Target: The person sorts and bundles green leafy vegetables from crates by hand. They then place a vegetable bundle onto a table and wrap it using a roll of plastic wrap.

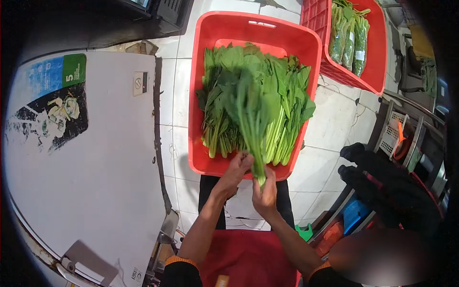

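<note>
A bunch of leafy greens (251, 119) is held over the near side of a red crate (192, 138), its leaves pointing away and slightly blurred. My right hand (266, 191) is closed round the pale stem ends. Beside the stems, my left hand (239, 165) is closed, its fingertips close to the bunch; what it holds, if anything, is hidden. Inside the crate lie more greens, with darker leaves (215, 95) on the left and lighter ones with pale stems (287, 95) on the right.
A white freezer or cabinet (110, 158) stands on the left. At the upper right, a second red crate (377, 48) holds wrapped greens (349, 43). A person in dark clothes (392, 182) is at the right, near a rack with a white basket (392, 131). Below me is red cloth (244, 258).
</note>
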`<state>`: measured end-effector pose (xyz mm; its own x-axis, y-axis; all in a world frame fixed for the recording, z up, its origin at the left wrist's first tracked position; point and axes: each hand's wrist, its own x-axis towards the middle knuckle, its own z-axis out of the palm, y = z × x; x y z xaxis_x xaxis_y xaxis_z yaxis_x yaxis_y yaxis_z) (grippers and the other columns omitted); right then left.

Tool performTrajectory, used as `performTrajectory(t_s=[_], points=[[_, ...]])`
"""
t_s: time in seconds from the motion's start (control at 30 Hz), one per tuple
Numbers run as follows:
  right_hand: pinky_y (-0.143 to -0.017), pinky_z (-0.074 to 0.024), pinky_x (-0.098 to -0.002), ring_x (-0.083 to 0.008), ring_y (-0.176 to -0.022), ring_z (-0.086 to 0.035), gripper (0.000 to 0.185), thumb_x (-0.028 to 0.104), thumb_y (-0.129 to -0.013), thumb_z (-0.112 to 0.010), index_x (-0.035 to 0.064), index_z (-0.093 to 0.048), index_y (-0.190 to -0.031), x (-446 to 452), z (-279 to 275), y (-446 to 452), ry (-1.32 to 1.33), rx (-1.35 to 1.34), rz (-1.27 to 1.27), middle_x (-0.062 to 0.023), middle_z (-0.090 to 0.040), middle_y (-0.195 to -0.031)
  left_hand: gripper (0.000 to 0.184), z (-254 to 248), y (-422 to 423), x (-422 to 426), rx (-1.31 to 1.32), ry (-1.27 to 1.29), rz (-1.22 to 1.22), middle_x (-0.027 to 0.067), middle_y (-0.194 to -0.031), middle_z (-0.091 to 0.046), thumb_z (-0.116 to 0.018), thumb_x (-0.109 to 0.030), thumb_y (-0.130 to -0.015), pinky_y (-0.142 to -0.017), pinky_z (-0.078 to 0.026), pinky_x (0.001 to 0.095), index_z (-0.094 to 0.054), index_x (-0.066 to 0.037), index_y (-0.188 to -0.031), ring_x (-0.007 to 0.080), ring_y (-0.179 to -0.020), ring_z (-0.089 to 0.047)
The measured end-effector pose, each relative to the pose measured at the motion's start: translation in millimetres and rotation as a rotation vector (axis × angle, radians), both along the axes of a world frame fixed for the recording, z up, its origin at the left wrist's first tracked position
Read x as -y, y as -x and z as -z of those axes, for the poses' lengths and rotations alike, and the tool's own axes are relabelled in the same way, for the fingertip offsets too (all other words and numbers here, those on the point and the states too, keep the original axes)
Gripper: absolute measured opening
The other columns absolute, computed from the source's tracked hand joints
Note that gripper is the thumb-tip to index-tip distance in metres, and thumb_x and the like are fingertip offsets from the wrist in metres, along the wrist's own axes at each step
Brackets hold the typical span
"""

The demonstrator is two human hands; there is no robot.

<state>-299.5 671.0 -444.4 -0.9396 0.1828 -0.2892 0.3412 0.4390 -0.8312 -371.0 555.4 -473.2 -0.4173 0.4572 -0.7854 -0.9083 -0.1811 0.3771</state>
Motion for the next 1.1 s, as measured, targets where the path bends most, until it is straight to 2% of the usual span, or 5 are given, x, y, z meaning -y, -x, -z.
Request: performTrajectory(t_s=[0.4, 0.63, 0.73, 0.93, 1.1], points=[[-0.088, -0.0466, -0.0339, -0.0237, -0.107, -0.057, 0.052, 0.013, -0.083, -0.069, -0.0008, -0.046, -0.128, 10, -39, 12, 0.672, 0.148, 0.101, -0.016, -0.054, -0.12, 0.041, -38, 37, 34, 0.035, -0.21, -0.422, 0.0128, -0.105, -0.062, -0.052, -0.017, -0.095, -0.07, -0.056, 0.0304, -0.04, 0.001, -0.13, 0.0175, -0.08, -0.064], [-0.071, -0.0496, -0.0281, -0.0172, -0.079, -0.06, 0.03, 0.011, -0.083, -0.07, -0.0022, -0.053, -0.103, 7, 13, 5, 0.516, 0.334, 0.459, -0.0119, -0.06, -0.094, 0.071, -70, 39, 63, -0.149, -0.161, -0.42, 0.0032, -0.07, -0.054, -0.082, -0.024, -0.07, -0.047, -0.041, 0.0238, -0.046, 0.005, -0.124, 0.0122, -0.051, -0.052], [-0.072, -0.0481, -0.0345, -0.0226, -0.077, -0.059, 0.039, 0.011, -0.075, -0.077, -0.0035, -0.049, -0.099, -17, 103, -3, -0.471, 0.208, 0.377, -0.0146, -0.059, -0.091, 0.067, -74, 37, 60, -0.212, -0.091, -0.426, 0.004, -0.069, -0.054, -0.081, -0.022, -0.071, -0.049, -0.042, 0.0248, -0.047, 0.004, -0.122, 0.013, -0.052, -0.052], [-0.079, -0.0462, -0.0446, -0.0373, -0.083, -0.057, 0.056, 0.013, -0.073, -0.076, -0.0036, -0.041, -0.114, -26, 149, -32, -0.311, 0.424, 0.425, -0.0217, -0.056, -0.09, 0.056, -37, 23, 62, -0.076, 0.006, -0.423, 0.0054, -0.072, -0.054, -0.071, -0.029, -0.081, -0.053, -0.044, 0.0255, -0.048, 0.002, -0.122, 0.0138, -0.055, -0.053], [-0.06, -0.0457, -0.0251, -0.0099, -0.073, -0.054, 0.027, 0.005, -0.095, -0.049, -0.0017, -0.036, -0.117, -33, 31, 3, 0.383, 0.175, 0.624, -0.0119, -0.054, -0.092, 0.052, 2, 4, 38, 0.084, -0.116, -0.531, 0.006, -0.085, -0.06, -0.052, -0.044, -0.093, -0.055, -0.047, 0.0257, -0.048, -0.003, -0.125, 0.0139, -0.061, -0.055]])
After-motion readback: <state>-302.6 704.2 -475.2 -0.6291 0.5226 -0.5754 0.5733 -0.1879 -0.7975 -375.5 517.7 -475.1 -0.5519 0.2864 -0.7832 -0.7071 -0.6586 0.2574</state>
